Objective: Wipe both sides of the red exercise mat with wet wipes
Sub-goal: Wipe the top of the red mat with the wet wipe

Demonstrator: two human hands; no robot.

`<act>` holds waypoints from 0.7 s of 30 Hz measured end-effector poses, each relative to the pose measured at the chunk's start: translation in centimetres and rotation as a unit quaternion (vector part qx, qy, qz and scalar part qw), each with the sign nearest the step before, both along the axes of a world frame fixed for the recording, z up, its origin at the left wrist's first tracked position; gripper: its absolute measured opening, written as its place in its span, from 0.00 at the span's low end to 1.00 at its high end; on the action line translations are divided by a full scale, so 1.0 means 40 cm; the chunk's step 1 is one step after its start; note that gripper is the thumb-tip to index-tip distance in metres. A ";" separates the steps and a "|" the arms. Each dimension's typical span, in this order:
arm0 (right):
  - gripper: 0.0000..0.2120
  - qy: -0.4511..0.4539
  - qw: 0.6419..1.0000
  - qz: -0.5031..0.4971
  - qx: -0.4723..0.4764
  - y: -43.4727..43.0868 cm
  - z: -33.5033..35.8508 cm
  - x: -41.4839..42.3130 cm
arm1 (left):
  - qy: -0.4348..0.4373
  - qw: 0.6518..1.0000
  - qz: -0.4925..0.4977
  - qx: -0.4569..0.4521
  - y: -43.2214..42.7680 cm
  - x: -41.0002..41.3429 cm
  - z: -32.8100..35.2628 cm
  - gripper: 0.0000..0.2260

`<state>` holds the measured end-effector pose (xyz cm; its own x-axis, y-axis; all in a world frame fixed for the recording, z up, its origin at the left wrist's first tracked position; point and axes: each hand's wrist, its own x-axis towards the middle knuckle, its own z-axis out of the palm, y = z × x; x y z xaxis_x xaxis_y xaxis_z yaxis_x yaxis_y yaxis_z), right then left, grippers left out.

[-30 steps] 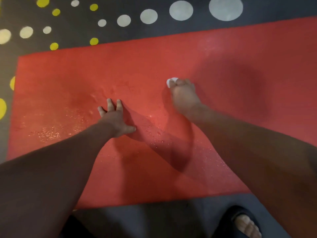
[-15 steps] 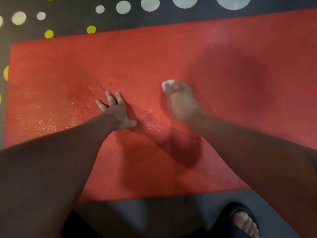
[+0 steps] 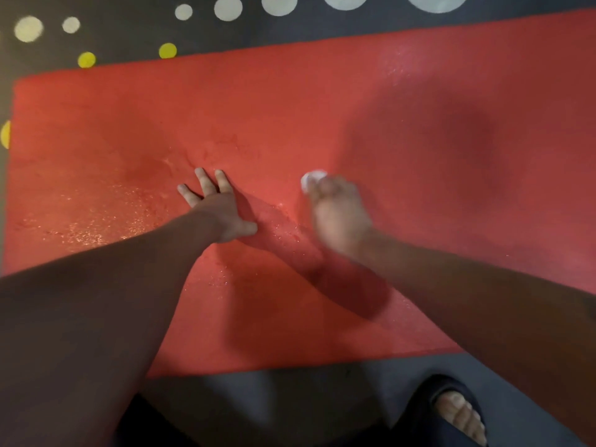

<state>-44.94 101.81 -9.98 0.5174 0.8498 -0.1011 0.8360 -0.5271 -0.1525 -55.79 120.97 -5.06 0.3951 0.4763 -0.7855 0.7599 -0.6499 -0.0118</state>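
Note:
The red exercise mat (image 3: 419,101) lies flat on the floor and fills most of the view. Wet, glistening patches show on its left part and between my arms. My left hand (image 3: 219,208) rests flat on the mat with its fingers spread. To its right, my right hand (image 3: 338,211) is blurred and grips a bunched white wet wipe (image 3: 310,179), which sticks out past the fingertips and touches the mat.
A dark grey rug (image 3: 290,33) with white and yellow dots lies beyond the mat's far edge and at its left end. Grey floor runs along the mat's near edge. A foot in a dark sandal (image 3: 458,414) stands at the bottom right.
My right hand has slid the wipe a short way toward me and to the left across the mat. My left hand stays pressed in the same spot.

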 end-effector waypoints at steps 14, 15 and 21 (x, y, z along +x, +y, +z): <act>0.26 -0.017 0.999 0.007 0.040 -0.069 -0.024 0.002 | -0.002 1.000 0.007 0.002 0.000 -0.002 -0.003 0.58; 0.24 0.012 0.995 0.085 0.055 -0.078 -0.020 -0.044 | 0.000 1.000 0.006 0.003 -0.001 -0.003 -0.004 0.58; 0.19 -0.060 0.978 0.188 0.064 -0.066 -0.029 0.079 | 0.006 1.000 0.006 0.011 -0.004 0.002 -0.009 0.59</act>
<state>-41.79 99.19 -11.14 0.1675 0.9840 0.0613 0.9830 -0.1619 -0.0861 -55.72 120.82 -5.41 0.3802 0.4985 -0.7790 0.7679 -0.6396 -0.0345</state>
